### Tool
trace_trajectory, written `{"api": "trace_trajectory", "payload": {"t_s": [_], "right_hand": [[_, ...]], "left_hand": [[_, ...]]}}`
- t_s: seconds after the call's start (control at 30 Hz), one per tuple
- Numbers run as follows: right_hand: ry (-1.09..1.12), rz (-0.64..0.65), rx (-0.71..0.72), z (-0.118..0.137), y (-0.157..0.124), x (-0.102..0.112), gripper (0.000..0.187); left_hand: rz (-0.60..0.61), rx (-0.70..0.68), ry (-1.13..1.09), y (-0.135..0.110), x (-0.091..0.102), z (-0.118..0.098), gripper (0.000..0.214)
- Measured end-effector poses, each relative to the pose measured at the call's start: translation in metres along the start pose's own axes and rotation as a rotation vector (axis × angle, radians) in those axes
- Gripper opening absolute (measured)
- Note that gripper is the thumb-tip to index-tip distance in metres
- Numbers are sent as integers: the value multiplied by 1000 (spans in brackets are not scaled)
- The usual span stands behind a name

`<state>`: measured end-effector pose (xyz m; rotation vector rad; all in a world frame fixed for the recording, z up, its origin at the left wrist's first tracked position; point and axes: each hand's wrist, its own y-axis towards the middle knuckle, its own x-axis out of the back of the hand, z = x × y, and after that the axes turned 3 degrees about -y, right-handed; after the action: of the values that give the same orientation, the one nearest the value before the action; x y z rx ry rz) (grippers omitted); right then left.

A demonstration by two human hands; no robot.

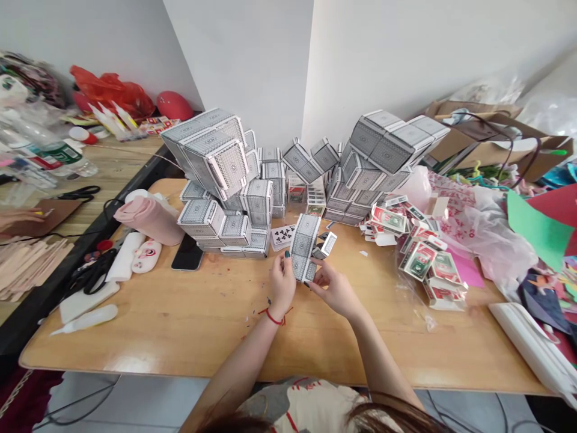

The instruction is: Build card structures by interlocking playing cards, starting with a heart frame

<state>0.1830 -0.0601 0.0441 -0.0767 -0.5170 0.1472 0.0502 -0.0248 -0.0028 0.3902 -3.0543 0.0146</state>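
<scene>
Between my hands is a block built of joined playing cards [305,240], their grey patterned backs facing up. My left hand [282,282] grips its left edge, with thumb and fingers closed on it. At the lower right edge, my right hand [334,290] pinches the block near its corner. A small folded card piece [326,245] juts out just right of the block; whether it is joined cannot be made out. Just behind lie loose cards [282,236], the top one showing clubs. Tall stacks of similar card blocks stand at left [216,156] and right [378,144].
Opened card boxes [421,258] and plastic bags [487,234] lie to the right. On the left are a phone [187,252], a rolled pink cloth [148,219], black scissors [97,270] and a glue bottle [88,319]. Another person's hand [18,219] shows at the far left table.
</scene>
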Motion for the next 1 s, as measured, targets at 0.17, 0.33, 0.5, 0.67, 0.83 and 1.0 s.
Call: {"api": "trace_trajectory", "payload": {"t_s": [0.17, 0.33, 0.5, 0.67, 0.83, 1.0], "right_hand": [[142, -50, -6, -5, 2, -9, 51], [357, -268, -19, -10, 0, -31, 51], [464, -540, -139, -6, -4, -37, 58], [762, -223, -302, 2, -3, -28, 56], [928, -135, -305, 6, -3, -28, 50], [935, -129, -288, 8, -3, -29, 46]], "left_hand": [[-30, 22, 22, 4, -1, -1, 32], [-47, 37, -50, 8, -3, -6, 31], [-42, 86, -105, 7, -8, -14, 37], [-35, 86, -134, 5, -8, -16, 37], [-49, 73, -135, 5, -6, -15, 34], [-60, 85, -111, 6, -5, -14, 34]]}}
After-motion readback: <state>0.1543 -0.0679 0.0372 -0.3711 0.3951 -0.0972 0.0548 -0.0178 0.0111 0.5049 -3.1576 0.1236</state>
